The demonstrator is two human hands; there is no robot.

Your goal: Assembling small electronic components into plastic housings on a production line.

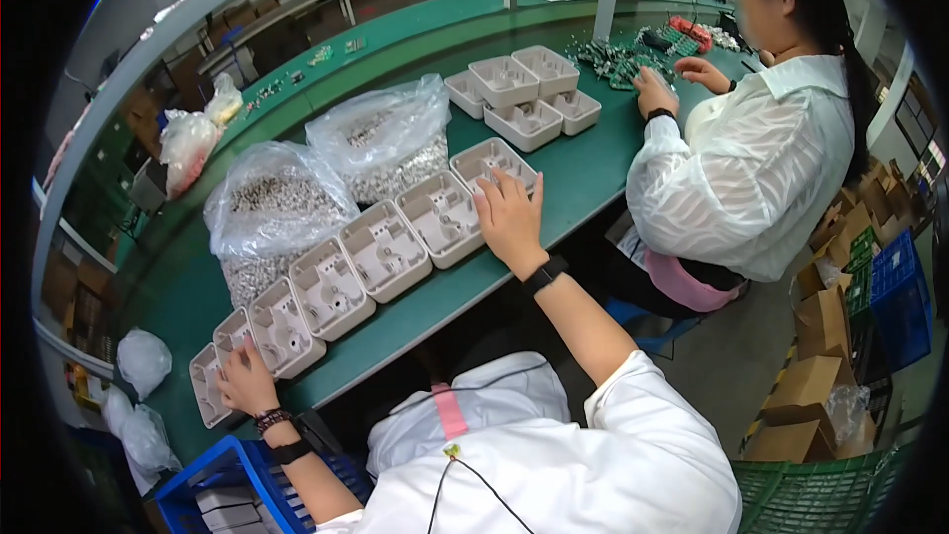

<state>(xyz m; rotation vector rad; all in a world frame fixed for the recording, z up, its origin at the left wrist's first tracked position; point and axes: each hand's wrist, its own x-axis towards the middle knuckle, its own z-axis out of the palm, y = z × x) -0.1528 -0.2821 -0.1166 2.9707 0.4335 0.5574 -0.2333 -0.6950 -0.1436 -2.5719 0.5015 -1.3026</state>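
While both hands rest flat on a row of grey plastic trays, no grip closes on anything. Left hand lying open on the tray at the near end of the row, fingers spread, holding nothing. Right hand lying open at the far end, touching the last trays, fingers straight, also holding nothing. Row running slantwise along the green surface, trays side by side and touching, all facing up. Hollow insides showing, with no small parts seen in them, so the filling looks not yet begun, as a guess. Just behind the row, two clear bags of small silvery bits, both still fat and full. Farther along, a stack of the same trays waiting near another person's sleeve. That person's hands busy with green boards. Blue crate down by the left wrist. Lining up seems done; putting bits in seems left.
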